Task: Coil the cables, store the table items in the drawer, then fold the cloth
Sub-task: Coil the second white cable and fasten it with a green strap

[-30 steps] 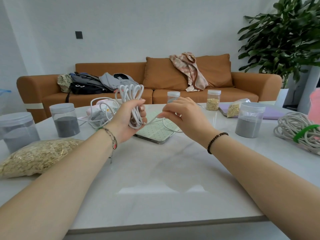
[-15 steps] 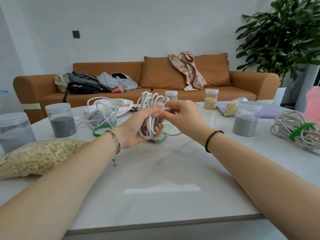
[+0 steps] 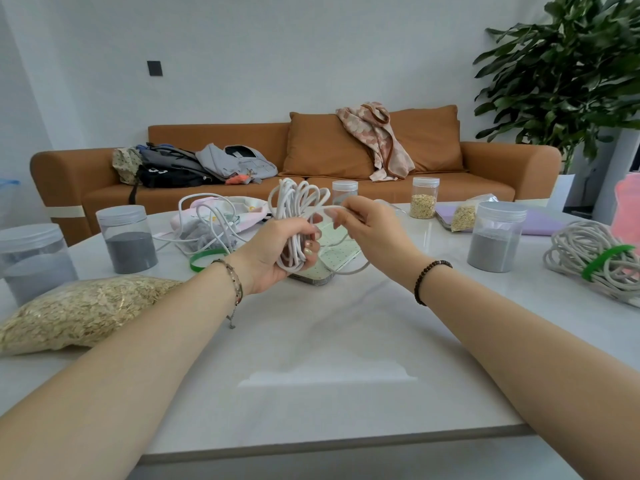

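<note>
Cable: white cable (image 3: 298,220) looped in my left hand (image 3: 277,252), above the surface (image 3: 329,341).
Fingers: left closed around loops; right hand (image 3: 369,226) pinches the free strand.
Done: coil (image 3: 588,258) banded, far right.
Left: I reckon jars, bags, cloth, drawer.

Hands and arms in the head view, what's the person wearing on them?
Both forearms are bare, no sleeves in view. The left hand has a thin beaded bracelet with a small dangling charm at the wrist. The right hand has a dark round-bead bracelet. Fingernails look pale and polished.
</note>
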A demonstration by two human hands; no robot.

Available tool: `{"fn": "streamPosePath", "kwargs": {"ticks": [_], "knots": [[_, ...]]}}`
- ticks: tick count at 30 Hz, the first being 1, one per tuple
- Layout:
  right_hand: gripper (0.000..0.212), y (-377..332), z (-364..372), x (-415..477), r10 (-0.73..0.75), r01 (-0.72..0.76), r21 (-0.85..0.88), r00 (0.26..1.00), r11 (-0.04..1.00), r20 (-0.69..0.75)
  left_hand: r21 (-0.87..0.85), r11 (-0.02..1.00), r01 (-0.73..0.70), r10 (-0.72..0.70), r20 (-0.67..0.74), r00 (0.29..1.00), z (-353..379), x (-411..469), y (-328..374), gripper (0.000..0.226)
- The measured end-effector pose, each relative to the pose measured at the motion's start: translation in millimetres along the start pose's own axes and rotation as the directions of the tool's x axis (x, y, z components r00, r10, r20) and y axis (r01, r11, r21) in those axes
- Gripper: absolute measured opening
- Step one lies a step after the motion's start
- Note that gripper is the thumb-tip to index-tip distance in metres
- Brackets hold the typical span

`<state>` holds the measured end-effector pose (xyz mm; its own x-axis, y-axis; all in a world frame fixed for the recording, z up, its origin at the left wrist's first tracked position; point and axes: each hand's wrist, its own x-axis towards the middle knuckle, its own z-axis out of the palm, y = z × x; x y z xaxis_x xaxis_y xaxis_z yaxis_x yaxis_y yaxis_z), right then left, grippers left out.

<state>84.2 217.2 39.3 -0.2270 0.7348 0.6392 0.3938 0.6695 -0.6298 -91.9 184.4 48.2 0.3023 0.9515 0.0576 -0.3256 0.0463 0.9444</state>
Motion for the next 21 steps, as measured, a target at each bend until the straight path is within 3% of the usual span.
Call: {"fn": "streamPosePath", "kwargs": {"ticks": [4,9,15,18,21], "knots": [[0.029,1.0,-5.1,1.0,0.048,-0.047,0.014,0.995,0.999,-0.084,-0.148,0.979,-0.139,0.13,-0.07,0.989,-1.4,0.5,6.4,0.016],[0.028,-0.5,-5.1,2.0,0.057,-0.051,0.053,0.99,0.997,-0.132,-0.302,0.905,-0.298,0.225,-0.256,0.94,-6.8,2.5,13.8,0.018],[0.032,-1.9,-3.0,0.0,0.06,-0.061,0.001,0.983,0.998,-0.173,-0.594,0.76,-0.264,0.161,-0.223,0.962,-4.5,-1.4,16.9,0.007],[0.03,-1.9,-6.0,-0.1,0.08,-0.08,0.01,0.973,0.997,-0.217,-0.552,0.806,-0.213,0.134,-0.181,0.974,-0.8,-3.5,15.6,0.007],[0.03,-1.3,-8.6,0.1,0.09,-0.089,0.018,0.966,0.996,-0.242,-0.362,0.92,-0.149,0.111,-0.125,0.986,1.9,-4.4,11.4,0.017]]}}
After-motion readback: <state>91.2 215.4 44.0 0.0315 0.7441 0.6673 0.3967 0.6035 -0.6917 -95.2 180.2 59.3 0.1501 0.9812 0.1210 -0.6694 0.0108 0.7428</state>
